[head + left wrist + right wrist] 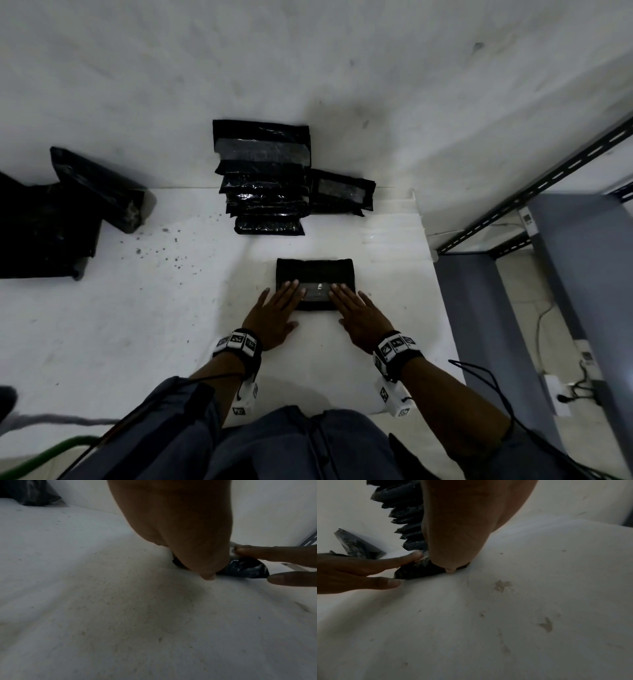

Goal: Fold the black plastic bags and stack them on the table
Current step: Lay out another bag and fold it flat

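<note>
The folded black bag (314, 278) lies under my flat left hand (274, 313) and right hand (359, 312), fingers straight, near corners hidden.

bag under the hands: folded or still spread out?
Folded. The bag is a compact, thick rectangle lying flat on the table, with the left hand and right hand pressing straight fingers on its near edge.

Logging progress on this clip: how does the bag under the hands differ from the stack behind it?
The bag lies alone, flat on the table near the person; the stack holds many bags piled against the wall. The left hand and right hand press the bag with straight fingers; the stack is untouched. Both are folded black plastic.
</note>
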